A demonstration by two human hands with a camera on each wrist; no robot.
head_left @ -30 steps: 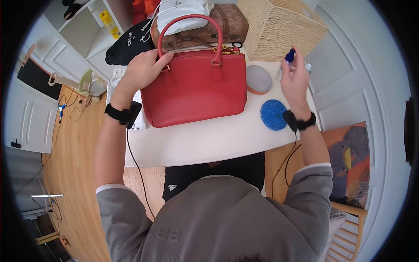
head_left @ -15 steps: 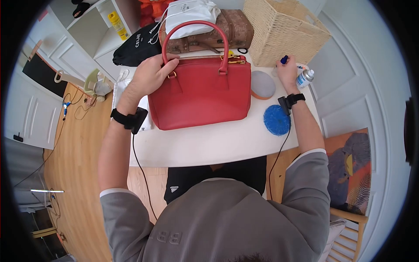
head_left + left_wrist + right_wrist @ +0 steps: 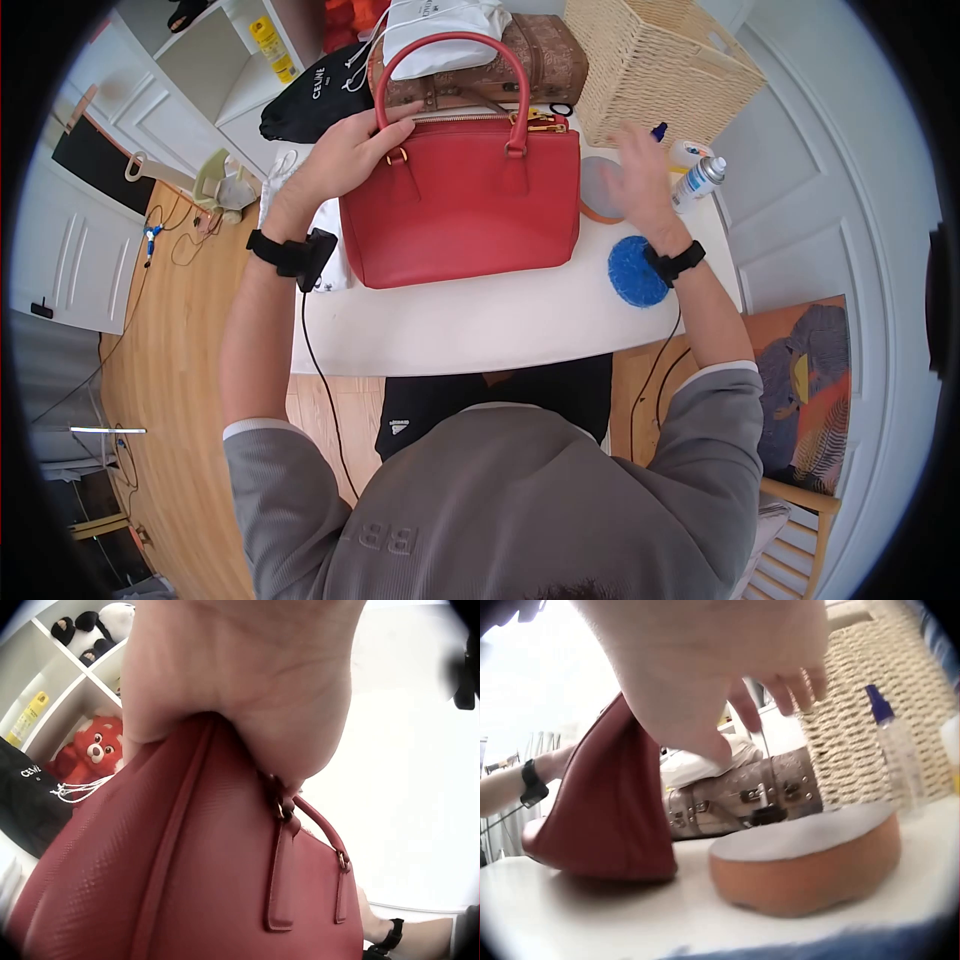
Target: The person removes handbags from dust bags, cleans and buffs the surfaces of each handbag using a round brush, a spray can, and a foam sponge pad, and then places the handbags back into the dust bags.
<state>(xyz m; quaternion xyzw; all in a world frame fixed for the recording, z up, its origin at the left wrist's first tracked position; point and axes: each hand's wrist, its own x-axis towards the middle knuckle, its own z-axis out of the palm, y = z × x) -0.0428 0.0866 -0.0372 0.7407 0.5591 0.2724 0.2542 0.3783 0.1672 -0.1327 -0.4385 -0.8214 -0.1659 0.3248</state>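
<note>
A red handbag (image 3: pixel 465 205) stands upright on the white table, its handles raised. My left hand (image 3: pixel 348 155) grips its top left corner, the thumb on the front side; the left wrist view shows the palm (image 3: pixel 247 682) over the bag's end (image 3: pixel 187 847). My right hand (image 3: pixel 642 180) is in the air above a grey-topped round pad (image 3: pixel 600 190), fingers spread and holding nothing. A clear bottle with a dark blue top (image 3: pixel 882 709) stands upright by the basket in the right wrist view. Beside it in the head view is a white spray can (image 3: pixel 700 182).
A blue round pad (image 3: pixel 637 272) lies near the right wrist. Behind the handbag are a brown patterned case (image 3: pixel 545 62) with a white pouch (image 3: pixel 440 55) on top, and a black pouch (image 3: pixel 310 95). A woven basket (image 3: pixel 660 75) stands at the back right.
My right hand first lowered the blue-topped bottle toward the basket, let it go, then moved left with fingers spreading. My left hand has stayed on the bag.
</note>
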